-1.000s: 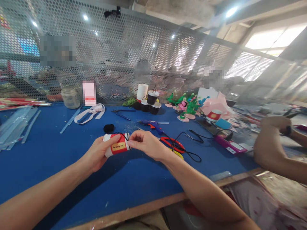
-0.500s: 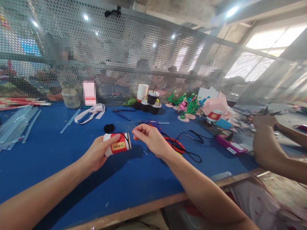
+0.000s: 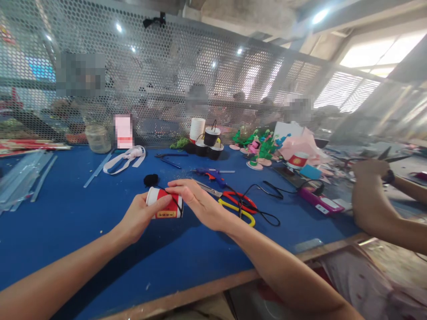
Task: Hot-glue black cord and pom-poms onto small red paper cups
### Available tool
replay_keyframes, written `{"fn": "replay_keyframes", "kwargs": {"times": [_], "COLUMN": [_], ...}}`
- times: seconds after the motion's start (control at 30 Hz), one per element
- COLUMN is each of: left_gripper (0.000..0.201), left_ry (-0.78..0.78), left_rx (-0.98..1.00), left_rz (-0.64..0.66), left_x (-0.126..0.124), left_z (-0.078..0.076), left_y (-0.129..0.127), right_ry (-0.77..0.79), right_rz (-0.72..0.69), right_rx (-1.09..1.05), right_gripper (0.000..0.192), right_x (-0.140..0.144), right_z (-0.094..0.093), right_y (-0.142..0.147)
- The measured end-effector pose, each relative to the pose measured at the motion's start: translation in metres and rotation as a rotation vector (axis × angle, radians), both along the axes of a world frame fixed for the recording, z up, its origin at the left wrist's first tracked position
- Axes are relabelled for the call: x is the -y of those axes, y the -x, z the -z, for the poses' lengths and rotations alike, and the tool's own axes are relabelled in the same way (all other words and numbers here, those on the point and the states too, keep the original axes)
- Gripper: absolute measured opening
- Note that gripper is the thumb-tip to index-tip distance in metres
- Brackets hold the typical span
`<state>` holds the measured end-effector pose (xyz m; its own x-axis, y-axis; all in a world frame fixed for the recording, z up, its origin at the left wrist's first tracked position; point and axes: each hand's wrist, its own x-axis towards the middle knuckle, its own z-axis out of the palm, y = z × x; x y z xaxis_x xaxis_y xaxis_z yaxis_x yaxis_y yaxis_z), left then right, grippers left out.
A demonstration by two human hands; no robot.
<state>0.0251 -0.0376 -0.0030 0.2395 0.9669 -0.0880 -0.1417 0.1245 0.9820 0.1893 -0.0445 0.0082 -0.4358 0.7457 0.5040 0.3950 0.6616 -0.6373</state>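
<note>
L hand [image 3: 138, 215] wrapped round the red/wht cup [image 3: 167, 205], thumb across its side; cup lies on its side, held above the blue table [image 3: 110, 266], btwn both hands. R hand [image 3: 200, 202] at cup's R end, fingers straight & close tog., tips over the upper side; can't tell if it pinches anything. Blk yarn [image 3: 180, 205] runs slantwise round cup near R hand; blk yarn ball [image 3: 151, 180] on table just beyond L hand's fingers. Scissors [image 3: 227, 194], red & yellow handles, right by R hand, partly under a blk cord [image 3: 255, 186]. Blue glue gun [image 3: 215, 178] just past R hand; pliers [image 3: 163, 156] farther out, ahead of both. Wht ribbon [image 3: 139, 153] & jar [image 3: 98, 140] beyond L hand, clear strips [image 3: 25, 175] well off to its L. Wht cup stack [image 3: 197, 129] w/ blk pots [image 3: 211, 138] beyond R hand; green figures [image 3: 265, 153] to their R. Purple pwr strip [image 3: 320, 201] well R of R hand, then a co-worker's arm [image 3: 370, 200].
</note>
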Motion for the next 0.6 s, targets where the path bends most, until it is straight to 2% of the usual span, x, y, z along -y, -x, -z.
{"fn": "replay_keyframes", "kwargs": {"times": [0.2, 0.3, 0.37, 0.47, 0.53, 0.6], "left_gripper": [0.024, 0.025, 0.025, 0.025, 0.025, 0.025], "left_ry": [0.03, 0.049, 0.055, 0.062, 0.067, 0.066], "left_rx": [-0.011, 0.007, 0.007, 0.005, 0.009, 0.013], "left_rz": [-0.046, -0.039, -0.044, -0.059, -0.064, -0.068], "left_x": [0.001, 0.0, 0.0, -0.001, -0.001, -0.001], "left_z": [0.002, 0.001, 0.0, -0.003, -0.004, -0.004], "left_y": [-0.001, -0.001, -0.002, -0.002, -0.002, -0.002], "right_ry": [0.097, 0.13, 0.146, 0.138, 0.184, 0.265], "right_rz": [-0.065, -0.007, 0.132, 0.453, 0.651, 0.781], "right_rx": [-0.056, -0.067, -0.066, 0.059, 0.241, 0.512], "right_gripper": [0.056, 0.039, 0.026, 0.022, 0.028, 0.029], "right_x": [0.001, -0.01, -0.021, -0.045, -0.061, -0.075], "right_z": [0.0, -0.004, -0.011, -0.019, -0.019, -0.013], "right_y": [0.003, -0.003, -0.014, -0.04, -0.059, -0.075]}}
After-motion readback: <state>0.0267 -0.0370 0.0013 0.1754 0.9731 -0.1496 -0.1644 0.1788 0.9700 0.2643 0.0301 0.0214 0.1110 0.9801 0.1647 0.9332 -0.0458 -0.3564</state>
